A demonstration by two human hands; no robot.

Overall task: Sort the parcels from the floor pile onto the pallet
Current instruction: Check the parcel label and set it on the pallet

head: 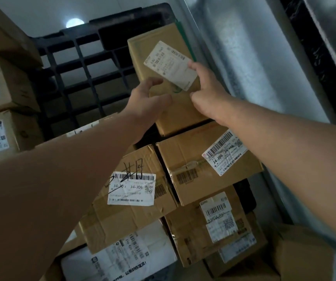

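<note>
A tall brown cardboard parcel (159, 55) with a white shipping label stands on top of the stacked boxes, leaning against a black plastic pallet (78, 63) set upright behind it. My left hand (148, 98) touches its lower left edge, thumb and fingers spread along the face. My right hand (205, 92) holds its right edge, fingers curled round the side by the label. Under it sit two taped boxes (191, 157) labelled J4-J06.
More brown boxes (5, 82) are stacked at the left. Lower down lie a white parcel (126, 252) and further cartons (213, 232). A shiny metal wall (254, 67) runs along the right, close to the stack. Another box (304, 252) is at the lower right.
</note>
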